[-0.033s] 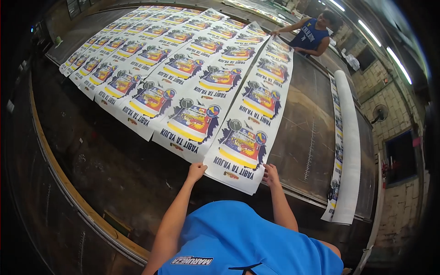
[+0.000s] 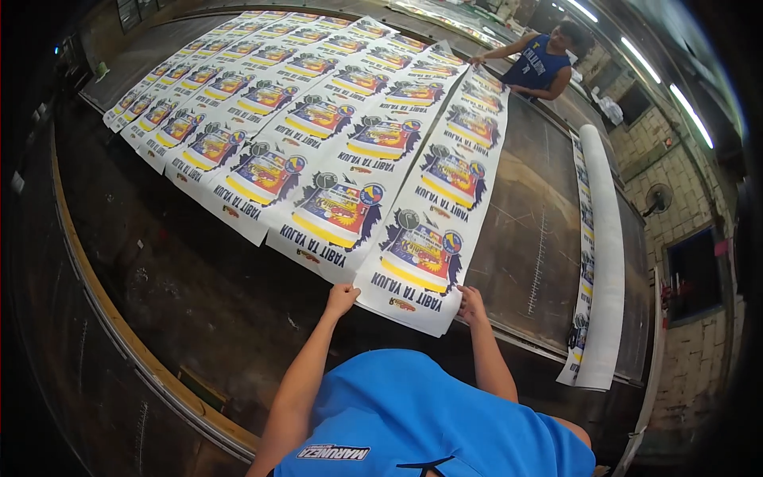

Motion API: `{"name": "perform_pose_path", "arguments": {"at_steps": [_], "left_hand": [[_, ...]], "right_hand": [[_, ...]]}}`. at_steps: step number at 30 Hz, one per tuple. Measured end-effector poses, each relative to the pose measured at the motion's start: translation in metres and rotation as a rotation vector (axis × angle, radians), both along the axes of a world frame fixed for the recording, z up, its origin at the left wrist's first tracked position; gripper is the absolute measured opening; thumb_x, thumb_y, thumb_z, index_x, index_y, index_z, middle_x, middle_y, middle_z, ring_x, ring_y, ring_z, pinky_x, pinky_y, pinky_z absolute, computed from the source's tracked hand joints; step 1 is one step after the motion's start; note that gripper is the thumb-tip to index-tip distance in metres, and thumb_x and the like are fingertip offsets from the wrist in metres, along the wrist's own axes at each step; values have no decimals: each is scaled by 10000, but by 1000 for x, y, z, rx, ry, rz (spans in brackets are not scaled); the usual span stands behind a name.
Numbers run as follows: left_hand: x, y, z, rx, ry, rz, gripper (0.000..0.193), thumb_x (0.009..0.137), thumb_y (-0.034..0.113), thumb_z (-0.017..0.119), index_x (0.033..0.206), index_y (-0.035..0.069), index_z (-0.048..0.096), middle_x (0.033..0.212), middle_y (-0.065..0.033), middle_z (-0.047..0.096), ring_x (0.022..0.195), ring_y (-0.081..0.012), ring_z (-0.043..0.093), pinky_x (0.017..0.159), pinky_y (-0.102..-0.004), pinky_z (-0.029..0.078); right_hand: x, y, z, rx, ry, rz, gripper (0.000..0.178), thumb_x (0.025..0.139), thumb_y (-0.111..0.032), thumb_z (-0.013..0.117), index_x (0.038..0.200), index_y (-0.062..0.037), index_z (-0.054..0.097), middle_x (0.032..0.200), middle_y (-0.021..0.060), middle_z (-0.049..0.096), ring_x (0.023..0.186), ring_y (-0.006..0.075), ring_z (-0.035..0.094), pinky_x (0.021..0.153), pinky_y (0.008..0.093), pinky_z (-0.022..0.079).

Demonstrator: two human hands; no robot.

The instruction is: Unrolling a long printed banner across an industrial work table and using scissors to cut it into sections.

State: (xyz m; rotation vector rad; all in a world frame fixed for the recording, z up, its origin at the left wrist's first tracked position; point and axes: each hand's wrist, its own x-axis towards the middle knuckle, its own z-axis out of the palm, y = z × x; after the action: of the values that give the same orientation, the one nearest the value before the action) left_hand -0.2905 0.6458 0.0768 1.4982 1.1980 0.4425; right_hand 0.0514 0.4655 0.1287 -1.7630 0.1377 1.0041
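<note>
Printed strips laid flat on the table: five, side by side, the nearest one (image 2: 433,215) on the right
Rolled printed sheet: one (image 2: 602,254), at the table's right edge
People: two, counting the co-worker (image 2: 540,67) at the far end
Wall fan: one (image 2: 658,197)
Ceiling tube lights: two (image 2: 690,115)

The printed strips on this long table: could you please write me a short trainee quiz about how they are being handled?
1. True or false: both of the person's hands, left hand and right hand, grip the near end of the rightmost printed strip.
2. What lies at the table's right edge? A) a paper roll B) a bucket C) a ladder
3. Where is the co-worker?

Key: 1 true; 2 A, the partly unrolled paper roll; 3 at the strip's far end, one hand on it.
</note>
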Motion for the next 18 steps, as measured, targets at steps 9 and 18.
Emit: {"name": "perform_pose_path", "arguments": {"at_steps": [9,18], "left_hand": [[-23,17,9,-279,-212,-97,459,868,126,659,1274,18,473,1096,-124,639,960,-212,625,812,-330,518],[-27,64,75,-901,-503,-274,613,936,549,582,1354,111,490,1228,-66,600,1014,-192,632,858,-345,510]], "right_hand": [[-24,30,73,153,-479,355,282,915,-180,685,1097,35,681,985,85,714,820,143,666,697,308,532],[-101,111,208,685,-493,325,243,933,-143,682,1107,22,645,981,66,710,782,95,660,703,240,523]]}}
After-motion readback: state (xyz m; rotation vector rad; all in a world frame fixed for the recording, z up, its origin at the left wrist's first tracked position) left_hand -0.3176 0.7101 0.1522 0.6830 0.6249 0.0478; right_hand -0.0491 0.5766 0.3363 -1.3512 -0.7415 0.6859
